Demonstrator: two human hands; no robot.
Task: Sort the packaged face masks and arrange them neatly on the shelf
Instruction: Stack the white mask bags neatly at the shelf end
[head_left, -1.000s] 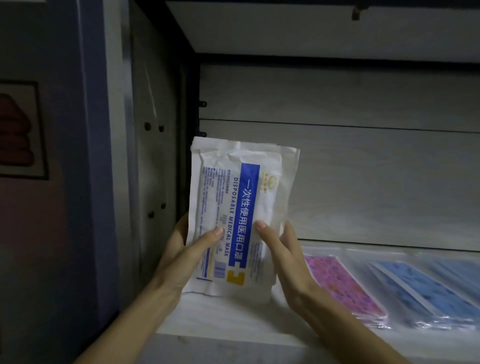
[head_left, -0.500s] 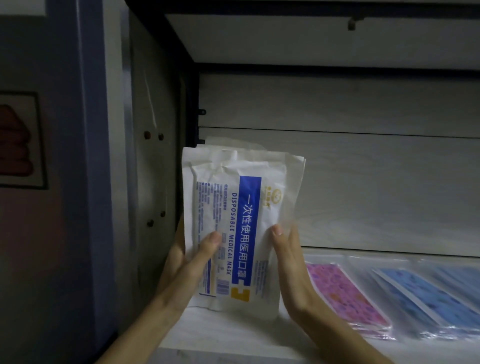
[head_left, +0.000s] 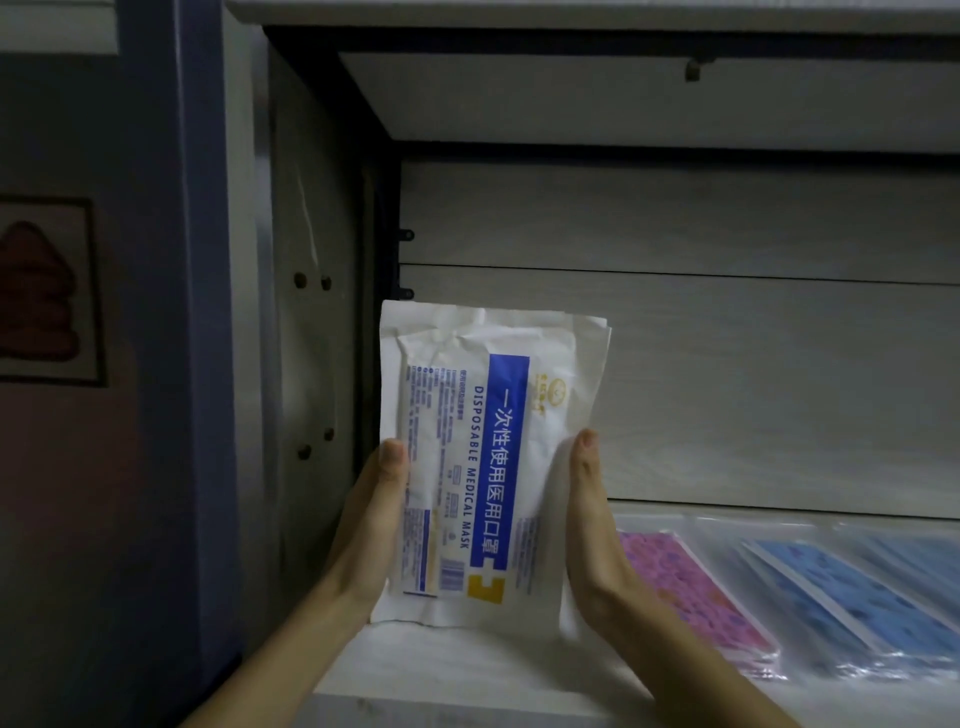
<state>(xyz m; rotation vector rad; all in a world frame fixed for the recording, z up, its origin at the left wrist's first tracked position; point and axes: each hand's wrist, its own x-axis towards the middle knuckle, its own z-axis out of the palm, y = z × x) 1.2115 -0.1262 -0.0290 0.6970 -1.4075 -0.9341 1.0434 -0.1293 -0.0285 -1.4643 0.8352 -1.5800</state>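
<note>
The white mask pack (head_left: 488, 462) stands upright at the shelf's (head_left: 467, 670) left end, pressed between the left hand (head_left: 371, 530) and right hand (head_left: 595, 525), whose grip fingers behind it are hidden. Pink masks (head_left: 696, 587) and blue masks (head_left: 852, 608) lie flat just right, cut off.

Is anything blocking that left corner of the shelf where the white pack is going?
Nothing visible. Both hands, left hand and right hand, hold the white pack upright at the shelf's left end; the pink pack lies to its right.
</note>
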